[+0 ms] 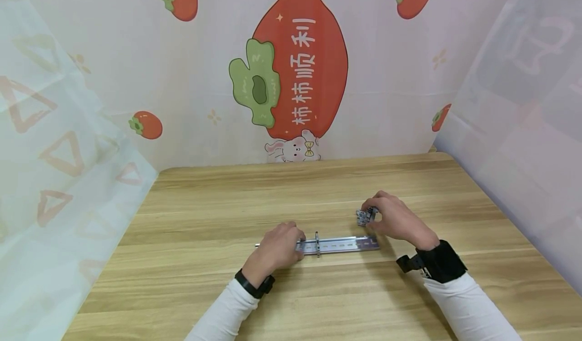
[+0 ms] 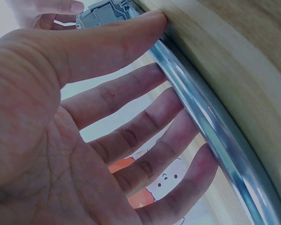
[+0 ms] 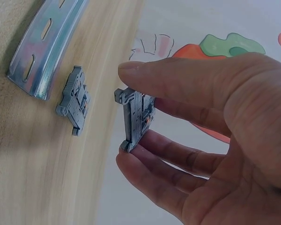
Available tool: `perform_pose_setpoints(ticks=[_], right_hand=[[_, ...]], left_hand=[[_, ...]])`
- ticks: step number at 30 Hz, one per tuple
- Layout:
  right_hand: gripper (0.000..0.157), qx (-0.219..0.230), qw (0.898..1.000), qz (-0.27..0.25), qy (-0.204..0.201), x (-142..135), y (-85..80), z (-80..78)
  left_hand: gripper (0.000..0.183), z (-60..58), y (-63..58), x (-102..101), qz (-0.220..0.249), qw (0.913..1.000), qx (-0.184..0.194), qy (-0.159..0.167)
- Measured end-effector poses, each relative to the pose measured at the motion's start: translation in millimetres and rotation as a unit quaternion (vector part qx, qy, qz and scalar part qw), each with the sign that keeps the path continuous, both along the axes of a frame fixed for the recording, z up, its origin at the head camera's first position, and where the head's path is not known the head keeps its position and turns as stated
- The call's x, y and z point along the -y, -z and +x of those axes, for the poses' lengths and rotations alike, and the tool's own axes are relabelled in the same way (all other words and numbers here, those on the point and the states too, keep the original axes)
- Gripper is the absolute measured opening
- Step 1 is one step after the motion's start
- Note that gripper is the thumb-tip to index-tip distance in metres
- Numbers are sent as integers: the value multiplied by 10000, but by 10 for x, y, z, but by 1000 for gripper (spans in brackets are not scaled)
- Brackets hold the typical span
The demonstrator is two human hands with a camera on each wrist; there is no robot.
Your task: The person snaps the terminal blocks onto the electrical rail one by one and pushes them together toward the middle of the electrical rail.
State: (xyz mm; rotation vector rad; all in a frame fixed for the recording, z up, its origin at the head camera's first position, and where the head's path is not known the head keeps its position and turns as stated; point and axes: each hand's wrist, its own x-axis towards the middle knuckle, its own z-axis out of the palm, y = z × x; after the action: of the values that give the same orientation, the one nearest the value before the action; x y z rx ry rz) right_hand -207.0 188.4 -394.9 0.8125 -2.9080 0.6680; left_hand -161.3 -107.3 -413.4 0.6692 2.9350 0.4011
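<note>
A slotted metal DIN rail (image 1: 345, 245) lies on the table with one slim grey terminal block (image 1: 317, 245) standing across it. My left hand (image 1: 278, 245) holds the rail near its left end, thumb along one edge and fingertips along the other. In the right wrist view, a second grey terminal block (image 3: 139, 117) is pinched between the thumb and fingers of my right hand (image 3: 201, 122), above the table. Another grey terminal block (image 3: 75, 101) lies on the wood between that hand and the rail's end. My left hand covers part of the rail in the head view.
The wooden table (image 1: 204, 199) runs back to a white cloth (image 1: 195, 78) printed with persimmons. Pale sheets hang at its left and right sides. A black strap (image 1: 441, 261) with a small mount is on the right wrist.
</note>
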Motion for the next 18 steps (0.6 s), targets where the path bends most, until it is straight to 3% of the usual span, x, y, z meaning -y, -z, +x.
perform_pose_setpoints(ticks=[18], right_hand=[[34,-98,9999,-20,-27,11,-8,-5]], left_hand=[[29,-3,1,1,-9,10000,3,-2]])
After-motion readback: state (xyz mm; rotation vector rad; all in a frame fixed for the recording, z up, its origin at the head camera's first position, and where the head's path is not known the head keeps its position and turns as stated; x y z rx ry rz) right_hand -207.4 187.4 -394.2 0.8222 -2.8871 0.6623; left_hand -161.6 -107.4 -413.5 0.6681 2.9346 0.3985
